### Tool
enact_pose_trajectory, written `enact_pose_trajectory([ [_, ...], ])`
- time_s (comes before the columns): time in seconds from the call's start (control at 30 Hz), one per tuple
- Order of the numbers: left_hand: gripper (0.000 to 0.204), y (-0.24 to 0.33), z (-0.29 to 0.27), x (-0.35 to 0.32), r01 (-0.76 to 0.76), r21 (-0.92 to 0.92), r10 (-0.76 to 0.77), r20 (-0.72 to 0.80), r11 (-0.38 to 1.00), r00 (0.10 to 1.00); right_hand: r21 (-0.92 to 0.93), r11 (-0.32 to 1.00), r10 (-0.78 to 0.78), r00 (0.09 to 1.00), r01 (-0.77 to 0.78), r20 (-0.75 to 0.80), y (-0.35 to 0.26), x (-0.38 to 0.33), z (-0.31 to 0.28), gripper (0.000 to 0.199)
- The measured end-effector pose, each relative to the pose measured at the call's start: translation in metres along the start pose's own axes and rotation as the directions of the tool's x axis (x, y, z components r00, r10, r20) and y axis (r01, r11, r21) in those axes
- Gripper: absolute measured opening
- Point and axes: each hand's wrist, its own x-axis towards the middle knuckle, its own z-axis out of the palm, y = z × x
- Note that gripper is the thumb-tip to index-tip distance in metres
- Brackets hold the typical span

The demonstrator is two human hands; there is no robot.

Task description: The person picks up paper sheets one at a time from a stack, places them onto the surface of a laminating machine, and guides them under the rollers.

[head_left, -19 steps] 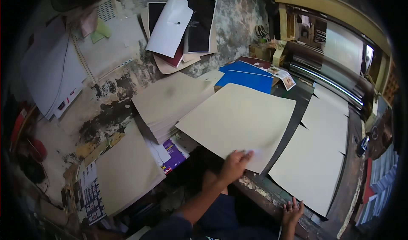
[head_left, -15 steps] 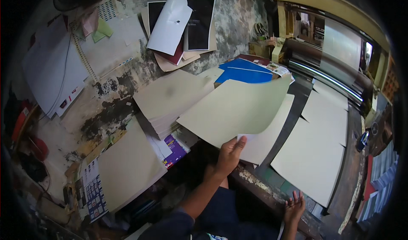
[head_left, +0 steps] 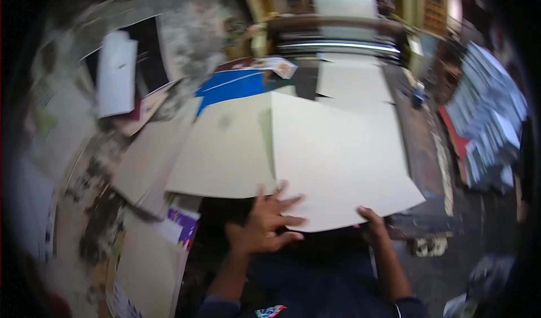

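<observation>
In the head view, the left hand [head_left: 265, 222] lies with fingers spread on the near edge of a large cream cardboard sheet [head_left: 338, 160], while the right hand [head_left: 373, 228] pinches that same edge. Beyond the sheet lies a blue sheet [head_left: 228, 87].

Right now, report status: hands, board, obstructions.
Left hand spread on large cream cardboard sheet. Right hand gripping its near edge. Second cream sheet alongside, left.

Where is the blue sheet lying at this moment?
In the head view, the blue sheet lies upper centre-left on the table, partly tucked under the far edge of the big cream board, beside the black-and-white papers.
</observation>
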Motion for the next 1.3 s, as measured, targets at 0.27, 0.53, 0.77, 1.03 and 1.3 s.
enact_pose_trajectory([
  [0.27,0.064,-0.058,-0.027,0.010,0.168,-0.265,-0.205,-0.120,0.949,0.971,0.071,0.995,0.073,0.996,-0.077,0.049,0.060,-0.024,-0.032,0.027],
  [0.53,0.050,-0.076,-0.021,0.007,0.285,-0.499,-0.388,-0.114,0.819,0.915,0.067,0.966,0.242,0.963,-0.251,0.120,0.075,-0.063,-0.021,0.043],
  [0.77,0.048,-0.090,-0.027,0.000,0.491,-0.740,-0.674,0.068,0.461,0.736,0.121,0.952,0.265,0.956,-0.280,0.128,0.069,-0.051,-0.011,0.045],
  [1.03,0.043,-0.084,-0.029,0.004,0.360,-0.562,-0.452,-0.027,0.745,0.892,0.190,0.961,0.199,0.979,-0.202,0.038,0.056,-0.011,-0.015,0.047],
  [1.3,0.042,-0.087,-0.038,0.001,0.403,-0.615,-0.490,0.030,0.678,0.871,0.187,0.978,0.105,0.993,-0.093,-0.056,0.060,0.034,-0.017,0.048],
])
